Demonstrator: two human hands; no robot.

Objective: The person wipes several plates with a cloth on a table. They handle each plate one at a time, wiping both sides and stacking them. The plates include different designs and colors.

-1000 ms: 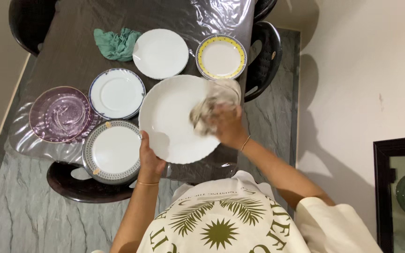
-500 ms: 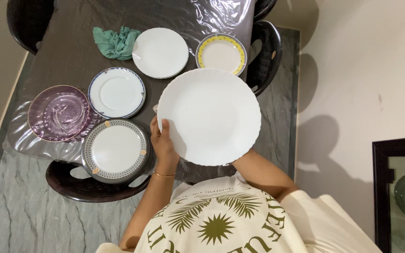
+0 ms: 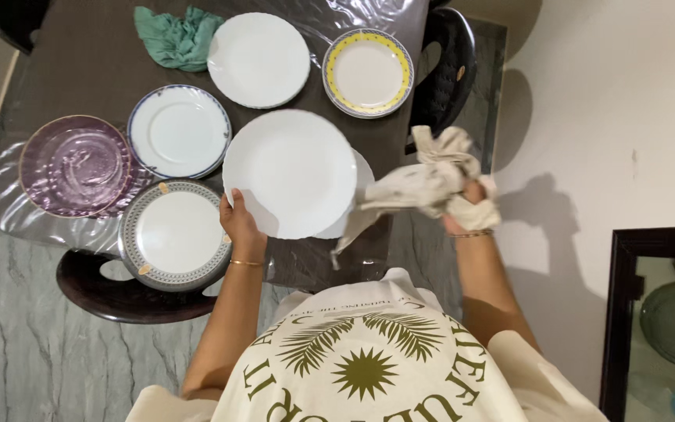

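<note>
My left hand (image 3: 240, 223) grips the near rim of a large white scalloped plate (image 3: 289, 172), held low over another white plate (image 3: 359, 187) whose edge peeks out on the right. My right hand (image 3: 474, 205) is off the table's right side, shut on a crumpled beige cloth (image 3: 423, 184) that hangs down toward the table edge. The cloth is apart from the plate.
On the dark plastic-covered table (image 3: 95, 70) lie a purple glass plate (image 3: 76, 164), a blue-rimmed plate (image 3: 179, 130), a grey patterned plate (image 3: 175, 233), a white plate (image 3: 258, 59), a yellow-rimmed plate (image 3: 367, 73) and a green cloth (image 3: 177, 35). Dark chairs (image 3: 443, 78) stand around.
The big white plate went from being wiped, to lifted and turned, to lowered onto the table at left. My right hand drew away to the right with the beige cloth.
</note>
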